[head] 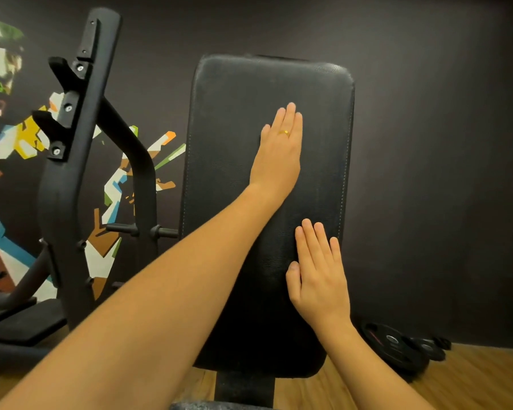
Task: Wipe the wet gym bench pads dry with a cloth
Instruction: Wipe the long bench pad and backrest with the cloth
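Note:
A long black leather bench pad (228,119) stretches away from me in the middle of the view. My left hand (279,149) lies flat on its upper half, fingers straight and together, a gold ring on one finger. My right hand (317,273) rests flat on the pad's lower right part, fingers straight. Neither hand holds anything. No cloth is in view.
A black steel rack upright (77,161) with bar hooks stands left of the pad. Black weight plates (397,347) lie on the wooden floor (471,380) at the lower right. A dark wall (442,143) with a colourful mural (6,137) is behind.

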{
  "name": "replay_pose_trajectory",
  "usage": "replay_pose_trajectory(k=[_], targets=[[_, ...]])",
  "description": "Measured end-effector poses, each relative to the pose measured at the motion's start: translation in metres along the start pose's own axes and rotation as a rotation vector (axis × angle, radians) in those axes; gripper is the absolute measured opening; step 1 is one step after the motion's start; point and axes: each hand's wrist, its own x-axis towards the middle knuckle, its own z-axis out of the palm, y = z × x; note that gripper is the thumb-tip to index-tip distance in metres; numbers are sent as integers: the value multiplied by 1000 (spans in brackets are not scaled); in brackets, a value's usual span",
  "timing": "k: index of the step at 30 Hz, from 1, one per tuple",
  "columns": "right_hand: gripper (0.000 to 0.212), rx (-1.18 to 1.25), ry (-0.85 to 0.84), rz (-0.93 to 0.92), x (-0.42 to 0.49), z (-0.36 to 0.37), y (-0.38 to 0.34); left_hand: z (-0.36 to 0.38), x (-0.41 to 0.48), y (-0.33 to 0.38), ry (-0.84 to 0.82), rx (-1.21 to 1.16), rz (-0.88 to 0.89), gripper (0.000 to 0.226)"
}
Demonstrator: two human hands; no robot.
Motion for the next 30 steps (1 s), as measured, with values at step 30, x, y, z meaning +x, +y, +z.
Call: replay_pose_trajectory(k=[30], targets=[[60,158,-62,108,-4,-8,-18,0,-231,-54,-181,-467,-35,54]])
